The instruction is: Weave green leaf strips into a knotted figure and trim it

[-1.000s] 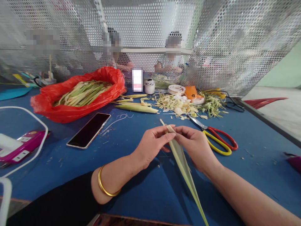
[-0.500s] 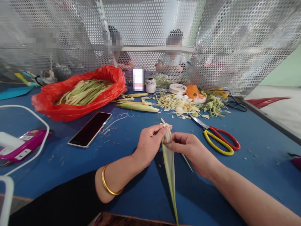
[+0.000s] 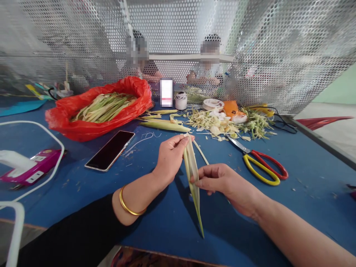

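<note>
A long pale-green corn husk (image 3: pixel 197 198) hangs over the blue table, its pointed tip toward me. My left hand (image 3: pixel 170 157) pinches its upper end between thumb and fingers. Lower down, my right hand (image 3: pixel 219 178) is closed on the husk's middle, thumb on top. A thin pale strip (image 3: pixel 200 152) runs from beside the left fingertips down to the right hand; whether it is joined to the husk I cannot tell. Scissors (image 3: pixel 263 163) with red and yellow handles lie right of my hands. Loose husks (image 3: pixel 167 126) rest beyond them.
A red plastic bag (image 3: pixel 69 128) full of husks stands at the left, behind a phone (image 3: pixel 109 150). Trimmings (image 3: pixel 214 124) are heaped at the back. A purple power strip (image 3: pixel 41 167) lies far left. Two people sit beyond the perforated metal screen (image 3: pixel 178 22).
My left hand has shifted slightly left and up with the husk's top. My right hand has slid down the husk to its middle. The thin strip now shows between them.
</note>
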The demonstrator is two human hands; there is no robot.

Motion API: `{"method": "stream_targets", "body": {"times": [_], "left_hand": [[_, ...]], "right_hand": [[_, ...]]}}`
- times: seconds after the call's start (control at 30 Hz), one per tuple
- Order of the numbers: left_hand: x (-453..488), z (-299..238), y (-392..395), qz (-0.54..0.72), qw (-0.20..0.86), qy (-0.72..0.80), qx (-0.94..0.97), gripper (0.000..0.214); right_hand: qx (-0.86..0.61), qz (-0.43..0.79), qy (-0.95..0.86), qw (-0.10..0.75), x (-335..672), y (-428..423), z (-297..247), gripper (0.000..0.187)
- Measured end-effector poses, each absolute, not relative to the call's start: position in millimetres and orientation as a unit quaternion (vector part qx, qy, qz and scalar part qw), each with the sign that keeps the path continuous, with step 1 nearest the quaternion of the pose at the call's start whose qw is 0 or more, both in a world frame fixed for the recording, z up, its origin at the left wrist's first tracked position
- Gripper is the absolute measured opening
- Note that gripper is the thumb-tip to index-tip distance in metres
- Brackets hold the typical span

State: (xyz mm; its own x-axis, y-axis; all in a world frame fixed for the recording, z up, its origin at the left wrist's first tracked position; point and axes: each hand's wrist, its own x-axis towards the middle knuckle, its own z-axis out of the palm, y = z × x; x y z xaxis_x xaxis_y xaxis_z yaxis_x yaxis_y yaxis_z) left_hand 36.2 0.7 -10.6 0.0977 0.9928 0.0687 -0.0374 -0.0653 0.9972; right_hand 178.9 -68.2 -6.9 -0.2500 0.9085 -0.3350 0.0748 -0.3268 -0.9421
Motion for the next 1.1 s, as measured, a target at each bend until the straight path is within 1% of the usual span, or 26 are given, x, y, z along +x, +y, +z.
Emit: {"method": "stream_targets", "body": {"times": [0.27,0.63,0.77,0.83,0.87,0.9,0.93,0.97,1.03,1.07,1.1], "left_hand": [[29.7,-3.4,14.3,0.55,0.507,0.443,0.494,0.021],[23.2,-6.6,31.7,0.585,0.478,0.457,0.469,0.021],[20.7,-7.3,37.9,0.593,0.469,0.47,0.456,0.02],[18.5,-6.6,41.1,0.599,0.466,0.476,0.444,0.019],[17.5,-6.1,42.1,0.6,0.467,0.479,0.438,0.019],[16.9,-5.5,42.4,0.599,0.47,0.481,0.435,0.019],[16.7,-4.8,41.8,0.595,0.474,0.482,0.435,0.019],[16.9,-4.1,40.4,0.589,0.479,0.482,0.437,0.019],[18.7,-3.0,35.0,0.569,0.493,0.481,0.449,0.02],[20.2,-2.7,31.1,0.556,0.503,0.479,0.456,0.02],[22.0,-2.6,26.8,0.541,0.516,0.477,0.462,0.02]], "right_hand": [[-0.506,0.651,-0.502,0.26,179.1,-72.5,-5.5,0.014],[-0.434,0.717,-0.506,0.205,176.5,-75.2,-6.5,0.012],[-0.411,0.73,-0.529,0.137,179.6,-76.1,-2.9,0.018],[-0.383,0.739,-0.547,0.09,184.1,-77.7,2.2,0.021],[-0.364,0.743,-0.555,0.082,186.9,-78.3,5.0,0.021],[-0.348,0.747,-0.56,0.091,189.7,-78.6,7.5,0.021],[-0.334,0.751,-0.557,0.123,192.2,-78.1,9.4,0.022],[-0.329,0.75,-0.546,0.179,194.2,-76.9,10.4,0.024],[-0.364,0.706,-0.51,0.331,195.9,-72.1,8.8,0.029],[-0.403,0.656,-0.496,0.401,195.5,-68.9,6.4,0.029],[-0.453,0.59,-0.493,0.452,194.2,-65.5,3.4,0.026]]}}
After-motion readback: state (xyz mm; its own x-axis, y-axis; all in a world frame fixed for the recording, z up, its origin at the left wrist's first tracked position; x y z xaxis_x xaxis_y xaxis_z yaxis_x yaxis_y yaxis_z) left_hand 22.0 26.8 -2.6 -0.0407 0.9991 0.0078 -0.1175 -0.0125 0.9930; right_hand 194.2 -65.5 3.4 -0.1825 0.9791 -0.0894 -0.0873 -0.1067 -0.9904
